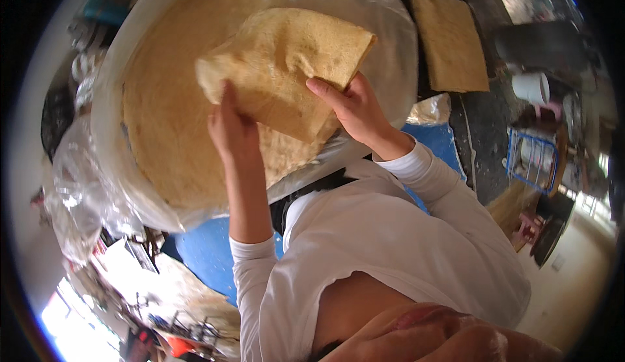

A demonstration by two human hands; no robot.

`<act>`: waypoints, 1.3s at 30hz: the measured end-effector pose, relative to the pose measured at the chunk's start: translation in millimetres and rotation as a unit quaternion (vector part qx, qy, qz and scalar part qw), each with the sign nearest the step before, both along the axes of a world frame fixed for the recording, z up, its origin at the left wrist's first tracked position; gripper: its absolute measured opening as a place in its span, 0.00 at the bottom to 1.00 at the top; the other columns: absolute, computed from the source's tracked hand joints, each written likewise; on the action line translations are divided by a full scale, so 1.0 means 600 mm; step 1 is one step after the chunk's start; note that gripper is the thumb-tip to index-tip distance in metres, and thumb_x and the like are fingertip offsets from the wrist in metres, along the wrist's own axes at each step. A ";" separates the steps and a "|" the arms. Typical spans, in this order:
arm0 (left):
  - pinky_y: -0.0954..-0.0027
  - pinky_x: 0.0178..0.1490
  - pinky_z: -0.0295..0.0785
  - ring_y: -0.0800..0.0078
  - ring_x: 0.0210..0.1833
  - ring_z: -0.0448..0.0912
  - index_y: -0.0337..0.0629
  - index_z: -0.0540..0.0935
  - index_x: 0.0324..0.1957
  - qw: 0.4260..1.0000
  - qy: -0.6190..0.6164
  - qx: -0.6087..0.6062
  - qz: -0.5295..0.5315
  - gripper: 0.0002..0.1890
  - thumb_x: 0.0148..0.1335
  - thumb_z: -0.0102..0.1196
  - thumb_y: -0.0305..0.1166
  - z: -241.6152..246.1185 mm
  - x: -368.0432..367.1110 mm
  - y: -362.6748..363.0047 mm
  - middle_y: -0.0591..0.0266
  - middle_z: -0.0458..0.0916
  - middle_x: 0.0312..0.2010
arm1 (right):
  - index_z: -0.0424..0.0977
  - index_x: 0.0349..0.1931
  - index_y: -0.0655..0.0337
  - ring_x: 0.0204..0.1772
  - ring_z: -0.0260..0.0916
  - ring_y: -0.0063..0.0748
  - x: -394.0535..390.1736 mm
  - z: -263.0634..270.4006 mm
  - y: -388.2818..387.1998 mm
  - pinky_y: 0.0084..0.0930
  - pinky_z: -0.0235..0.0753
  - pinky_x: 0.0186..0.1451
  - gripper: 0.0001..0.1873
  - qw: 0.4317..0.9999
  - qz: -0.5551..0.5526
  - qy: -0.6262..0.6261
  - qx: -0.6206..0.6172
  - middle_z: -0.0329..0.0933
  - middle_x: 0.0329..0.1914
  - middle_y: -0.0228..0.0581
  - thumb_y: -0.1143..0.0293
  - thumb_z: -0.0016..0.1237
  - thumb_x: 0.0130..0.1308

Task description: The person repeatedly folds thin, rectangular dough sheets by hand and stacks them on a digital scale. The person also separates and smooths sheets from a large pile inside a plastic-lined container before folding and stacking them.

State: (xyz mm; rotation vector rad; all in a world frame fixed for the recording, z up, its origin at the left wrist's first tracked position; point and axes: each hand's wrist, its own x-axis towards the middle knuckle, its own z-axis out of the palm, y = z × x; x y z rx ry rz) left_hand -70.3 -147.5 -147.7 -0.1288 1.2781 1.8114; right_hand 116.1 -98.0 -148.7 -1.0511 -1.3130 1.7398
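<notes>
A thin tan sheet (293, 64), like a large flatbread, is folded over and lifted between my two hands. My right hand (361, 110) pinches its near right edge, thumb on top and fingers partly hidden beneath. At the left end of the sheet is my left hand (234, 132), thumb up against it; this hand and that end are blurred. Below lies a wide round layer of similar tan sheets (166, 118), on clear plastic film (110, 132) that hangs over the rim of a round support.
A folded rectangular tan stack (451, 42) lies to the right on a dark surface. Further right are a white bucket (530, 87) and a blue wire rack (532, 159). Crumpled clear plastic (78, 186) bulges at the left. Blue sheeting (205, 254) lies below the round support.
</notes>
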 end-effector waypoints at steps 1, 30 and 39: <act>0.57 0.57 0.79 0.61 0.54 0.80 0.33 0.74 0.59 0.998 0.017 0.054 -0.009 0.17 0.75 0.49 0.35 0.018 0.007 0.020 0.54 0.80 0.52 | 0.73 0.56 0.66 0.51 0.75 0.22 0.025 0.019 0.010 0.24 0.76 0.52 0.20 1.000 -0.007 0.008 0.025 0.79 0.51 0.35 0.65 0.57 0.69; 0.38 0.78 0.31 0.37 0.79 0.40 0.41 0.54 0.76 0.370 0.792 0.076 -0.479 0.48 0.65 0.47 0.64 -0.164 0.489 0.288 0.45 0.41 0.79 | 0.77 0.53 0.54 0.63 0.72 0.48 0.518 -0.157 0.130 0.47 0.64 0.73 0.13 0.624 -0.365 -0.581 0.374 0.78 0.58 0.42 0.71 0.51 0.69; 0.58 0.57 0.70 0.56 0.53 0.73 0.38 0.77 0.45 0.558 0.534 0.354 -0.528 0.18 0.61 0.65 0.40 -0.009 0.529 0.087 0.52 0.73 0.50 | 0.76 0.53 0.61 0.56 0.77 0.42 0.481 0.020 0.323 0.35 0.76 0.58 0.17 0.768 -0.346 -0.315 0.438 0.80 0.52 0.46 0.64 0.56 0.68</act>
